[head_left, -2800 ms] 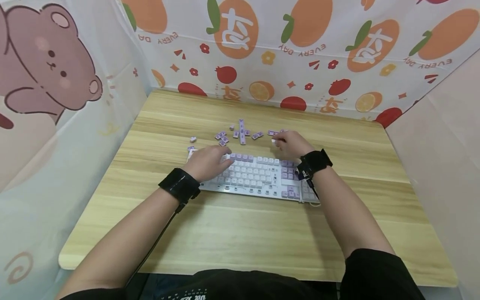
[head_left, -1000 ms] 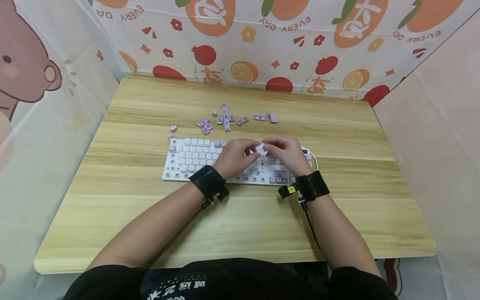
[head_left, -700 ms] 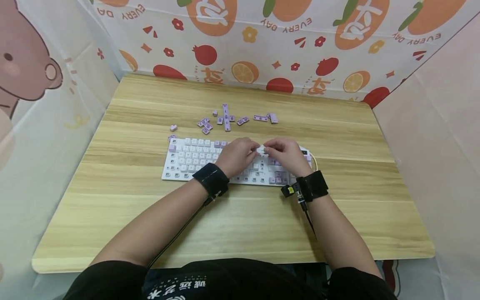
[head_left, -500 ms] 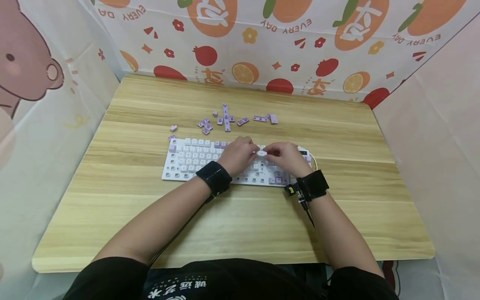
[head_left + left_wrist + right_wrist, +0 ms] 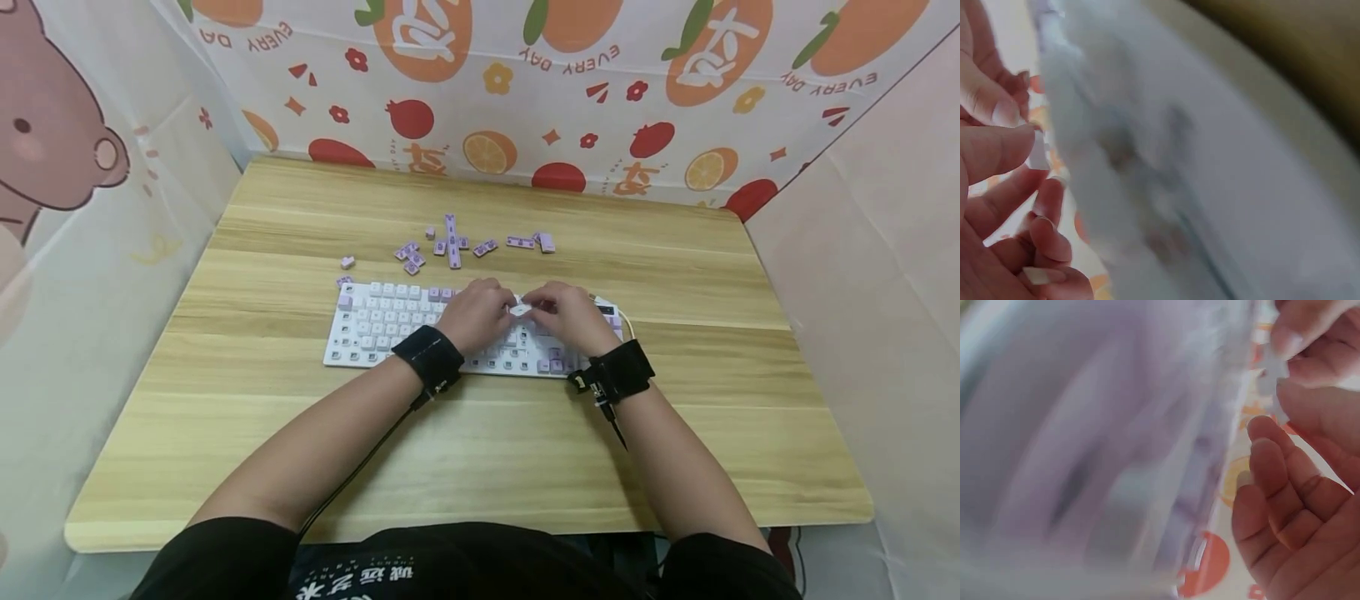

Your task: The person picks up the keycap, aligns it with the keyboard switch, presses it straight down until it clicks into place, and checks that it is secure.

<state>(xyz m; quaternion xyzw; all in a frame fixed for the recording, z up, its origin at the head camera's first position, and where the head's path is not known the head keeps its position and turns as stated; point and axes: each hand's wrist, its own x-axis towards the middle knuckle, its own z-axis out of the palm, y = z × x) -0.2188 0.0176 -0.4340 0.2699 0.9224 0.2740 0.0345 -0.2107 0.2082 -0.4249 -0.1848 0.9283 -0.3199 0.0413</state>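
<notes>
A small white piece (image 5: 520, 309) sits at the centre of the frame, just right of middle, over the keyboard (image 5: 397, 317); whether it touches the keys beneath cannot be told. It lies between the fingertips of the left hand (image 5: 477, 317) and the right hand (image 5: 572, 318), both of which pinch it with thumb and finger, narrow at the tips. In the left wrist view it shows at the left edge beside the left thumb (image 5: 997, 150), its pale end jutting past the tip; in the right wrist view its notched outline runs between the two thumbs. The two-handed pinch probably serves to steady or turn so small a thing.

The keyboard spans the middle of the frame, with uncapped switches along its lower row. Above it lie loose purple keycaps (image 5: 410, 253), a long purple bar (image 5: 452, 242) among them, likely set there to stay within reach without covering the keys. A pale cable (image 5: 629, 323) curves by the keyboard's upper right end. The wooden table (image 5: 465, 467) fills the lower half, and a fruit-print cloth (image 5: 450, 150) hangs across the top.
</notes>
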